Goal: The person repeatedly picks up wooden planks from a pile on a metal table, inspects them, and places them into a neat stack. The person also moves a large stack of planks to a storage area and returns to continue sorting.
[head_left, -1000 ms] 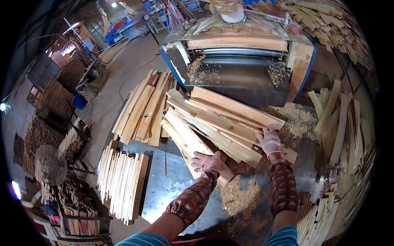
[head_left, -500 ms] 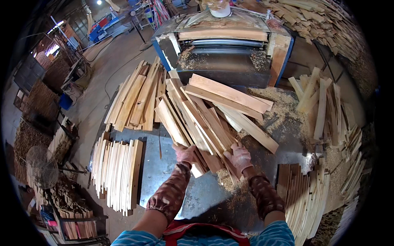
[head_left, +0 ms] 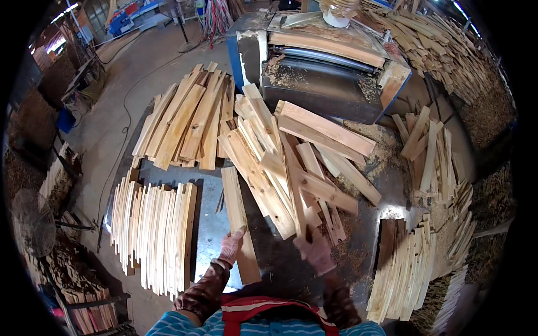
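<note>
My left hand (head_left: 231, 246), in a pale knit glove, is closed on the edge of a flat wooden board (head_left: 240, 215). This board lies lengthwise on the dark metal table (head_left: 210, 224), left of a jumbled heap of boards (head_left: 258, 173). Slightly blurred, my right hand (head_left: 315, 253) wears a matching glove. Its fingers are closed at the near end of a long narrow board (head_left: 295, 199) at the right side of the heap. Another board (head_left: 328, 192) lies slanted across others just beyond that hand. Knots show on several heap boards.
Thin strips stand in a neat row (head_left: 151, 238) at left; another stack (head_left: 400, 269) is at right. More boards fan out (head_left: 188, 120) at far left. A planer-like machine (head_left: 325, 84) stands beyond the table, with shavings (head_left: 370, 145) beside it. A fan (head_left: 33, 221) is at left.
My left hand has shifted left and nearer, with a single board apart from the heap. My right hand has come nearer and slightly left. The heap's boards have spread and turned; the view has swung.
</note>
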Motion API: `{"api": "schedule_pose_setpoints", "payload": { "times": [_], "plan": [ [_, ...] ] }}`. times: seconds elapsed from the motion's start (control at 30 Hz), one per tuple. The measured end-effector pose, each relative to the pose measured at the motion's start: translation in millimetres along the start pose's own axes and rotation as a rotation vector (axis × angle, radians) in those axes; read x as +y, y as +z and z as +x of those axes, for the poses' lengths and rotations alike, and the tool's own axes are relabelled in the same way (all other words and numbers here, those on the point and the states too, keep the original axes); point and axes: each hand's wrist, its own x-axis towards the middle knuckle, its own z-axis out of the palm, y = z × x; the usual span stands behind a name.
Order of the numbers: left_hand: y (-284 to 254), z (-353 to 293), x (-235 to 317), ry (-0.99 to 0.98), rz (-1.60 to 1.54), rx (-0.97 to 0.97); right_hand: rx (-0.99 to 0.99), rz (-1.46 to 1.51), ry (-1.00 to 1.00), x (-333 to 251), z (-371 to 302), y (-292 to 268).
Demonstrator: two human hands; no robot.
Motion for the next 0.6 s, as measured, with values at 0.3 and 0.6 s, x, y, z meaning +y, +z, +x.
{"api": "schedule_pose_setpoints", "payload": {
  "times": [0.3, 0.6],
  "plan": [
    [71, -89, -1, 0.189, -0.22, -0.196, -0.013, -0.414, -0.127, 69, -82, 102],
    [126, -173, -33, 0.322, 0.041, -0.345, 0.128, -0.488, -0.396, 69, -93, 2]
  ]
}}
